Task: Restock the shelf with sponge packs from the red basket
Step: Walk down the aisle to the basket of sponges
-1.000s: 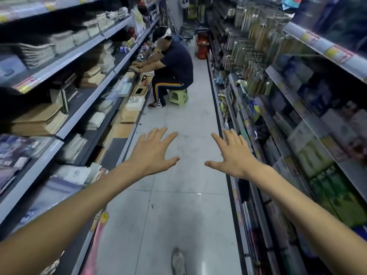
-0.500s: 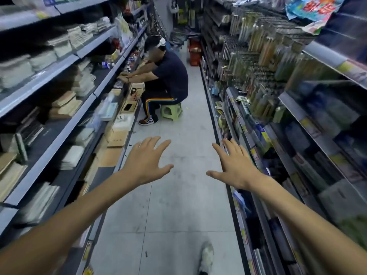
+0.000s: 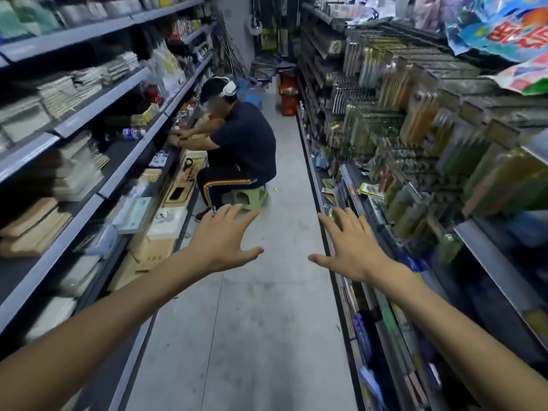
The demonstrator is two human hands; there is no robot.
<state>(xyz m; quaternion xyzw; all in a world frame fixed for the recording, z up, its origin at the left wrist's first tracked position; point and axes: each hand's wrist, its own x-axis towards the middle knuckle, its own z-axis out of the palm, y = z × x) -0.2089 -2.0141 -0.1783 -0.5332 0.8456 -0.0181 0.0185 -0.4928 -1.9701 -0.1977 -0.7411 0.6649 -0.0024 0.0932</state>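
Both hands reach forward over the aisle floor, the left hand and right hand spread wide and empty, likely for balance while walking. A red basket, possibly the one wanted, sits far down the aisle by the right shelf, past a seated person. No sponge packs are identifiable.

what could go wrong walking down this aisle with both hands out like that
1. A seated person in a dark shirt on a green plastic stool narrows the aisle on the left; a bump seems possible.
2. The open right hand passes near hanging packets and might knock them.
3. The open left hand holds nothing.
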